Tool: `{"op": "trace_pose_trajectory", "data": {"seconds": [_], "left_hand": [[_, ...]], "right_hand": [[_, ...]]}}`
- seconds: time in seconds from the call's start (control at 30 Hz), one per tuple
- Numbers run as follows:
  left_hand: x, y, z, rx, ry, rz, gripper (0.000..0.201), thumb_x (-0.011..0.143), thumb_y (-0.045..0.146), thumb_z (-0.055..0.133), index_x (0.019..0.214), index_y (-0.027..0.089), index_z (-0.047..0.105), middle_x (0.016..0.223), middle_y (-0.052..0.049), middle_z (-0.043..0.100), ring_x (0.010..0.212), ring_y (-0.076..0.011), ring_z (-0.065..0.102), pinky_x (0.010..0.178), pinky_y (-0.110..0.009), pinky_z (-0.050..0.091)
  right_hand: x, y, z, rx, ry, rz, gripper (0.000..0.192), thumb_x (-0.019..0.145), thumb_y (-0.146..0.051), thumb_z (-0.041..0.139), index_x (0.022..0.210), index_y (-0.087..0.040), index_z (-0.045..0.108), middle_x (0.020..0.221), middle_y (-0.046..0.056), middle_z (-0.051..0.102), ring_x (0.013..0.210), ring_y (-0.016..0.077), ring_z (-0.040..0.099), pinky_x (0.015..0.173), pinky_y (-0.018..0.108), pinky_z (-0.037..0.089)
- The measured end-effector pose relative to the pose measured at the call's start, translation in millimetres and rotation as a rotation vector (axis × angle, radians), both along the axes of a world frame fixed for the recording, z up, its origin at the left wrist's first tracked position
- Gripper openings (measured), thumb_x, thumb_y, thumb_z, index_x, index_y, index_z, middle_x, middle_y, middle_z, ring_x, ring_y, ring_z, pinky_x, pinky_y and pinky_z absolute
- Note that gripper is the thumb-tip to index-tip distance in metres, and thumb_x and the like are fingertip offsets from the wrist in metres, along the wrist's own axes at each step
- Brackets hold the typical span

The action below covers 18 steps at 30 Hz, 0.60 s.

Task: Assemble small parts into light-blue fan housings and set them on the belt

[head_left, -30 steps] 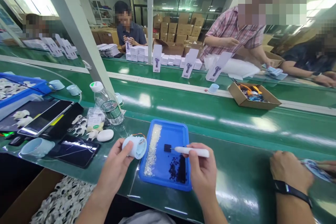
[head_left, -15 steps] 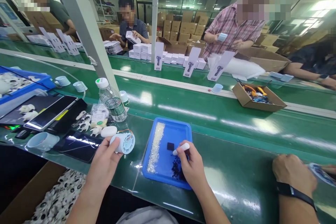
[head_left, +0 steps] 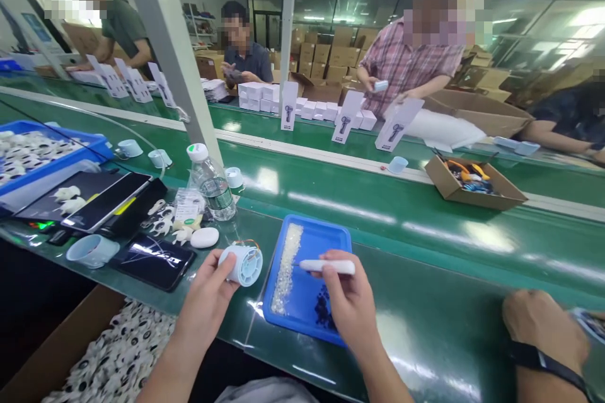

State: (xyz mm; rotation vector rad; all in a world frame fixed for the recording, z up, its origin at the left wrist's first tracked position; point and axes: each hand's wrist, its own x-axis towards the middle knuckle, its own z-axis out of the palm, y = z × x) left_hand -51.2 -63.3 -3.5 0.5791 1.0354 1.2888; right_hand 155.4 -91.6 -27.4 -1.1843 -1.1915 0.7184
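My left hand [head_left: 211,293] is closed around a light blue cylindrical housing [head_left: 246,266], its ribbed round end turned right and an orange wire showing at the top. Between the fingers of my right hand [head_left: 350,296] is a white pen-shaped tool [head_left: 331,266], its thin dark tip pointing left. This tip hovers over or touches the white pieces; I cannot tell which. Beneath it lies a blue tray [head_left: 309,221] with a strip of small white pieces [head_left: 286,271] on its left side and small black pieces [head_left: 324,308] near my right hand.
Left of the tray are a water bottle [head_left: 215,189], a phone [head_left: 154,261] and a light blue cup-like part [head_left: 93,251]. Another person's wrist with a black band [head_left: 548,362] rests at the right. A cardboard box of tools [head_left: 472,186] and standing printed cartons [head_left: 347,118] are beyond.
My right hand has swung the white tool from the black pieces to the white strip, tip now leftward. The view has shifted slightly; the housing remains in my left hand.
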Motion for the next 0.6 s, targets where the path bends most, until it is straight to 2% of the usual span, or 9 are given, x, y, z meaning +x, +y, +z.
{"op": "trace_pose_trajectory", "data": {"seconds": [0.07, 0.17, 0.3, 0.43, 0.6], "left_hand": [[5, -3, 0.2, 0.017, -0.020, -0.046, 0.018, 0.076, 0.030, 0.069, 0.078, 0.017, 0.057, 0.078, 0.000, 0.061, 0.071, -0.0106, 0.056, 0.065, -0.022, 0.049], [14, -6, 2.1, 0.029, -0.029, -0.116, 0.015, 0.081, 0.030, 0.064, 0.081, 0.017, 0.057, 0.080, 0.000, 0.061, 0.071, -0.0101, 0.056, 0.067, -0.021, 0.048], [24, -10, 7.7, 0.045, -0.012, -0.168, 0.013, 0.083, 0.030, 0.062, 0.083, 0.018, 0.056, 0.087, -0.001, 0.062, 0.076, -0.0113, 0.057, 0.069, -0.022, 0.048], [32, -11, 12.1, 0.036, -0.004, -0.199, 0.014, 0.083, 0.030, 0.062, 0.084, 0.018, 0.055, 0.087, -0.001, 0.062, 0.076, -0.0118, 0.058, 0.067, -0.022, 0.048], [39, -9, 14.0, 0.019, -0.008, -0.202, 0.017, 0.079, 0.031, 0.067, 0.081, 0.018, 0.056, 0.081, 0.000, 0.061, 0.068, -0.0101, 0.056, 0.064, -0.022, 0.047]], "right_hand": [[-11, -13, 8.3, 0.098, 0.150, 0.022, 0.013, 0.091, -0.026, 0.050, 0.104, -0.026, 0.052, 0.099, 0.003, 0.058, 0.080, 0.0138, 0.066, 0.069, 0.026, 0.056], [-18, -27, 14.3, 0.173, 0.230, 0.096, 0.015, 0.091, -0.021, 0.050, 0.104, -0.028, 0.052, 0.101, 0.004, 0.058, 0.088, 0.0154, 0.066, 0.069, 0.026, 0.058], [-15, -29, 10.8, 0.178, 0.206, 0.163, 0.018, 0.091, -0.016, 0.049, 0.105, -0.028, 0.051, 0.104, 0.005, 0.057, 0.088, 0.0151, 0.065, 0.072, 0.029, 0.057], [-11, -30, 6.9, 0.191, 0.197, 0.159, 0.019, 0.092, -0.017, 0.047, 0.107, -0.028, 0.048, 0.105, 0.005, 0.054, 0.093, 0.0163, 0.064, 0.073, 0.030, 0.057], [-9, -33, 5.6, 0.176, 0.195, 0.133, 0.019, 0.091, -0.017, 0.047, 0.107, -0.029, 0.048, 0.106, 0.006, 0.054, 0.088, 0.0169, 0.065, 0.069, 0.029, 0.057]]}}
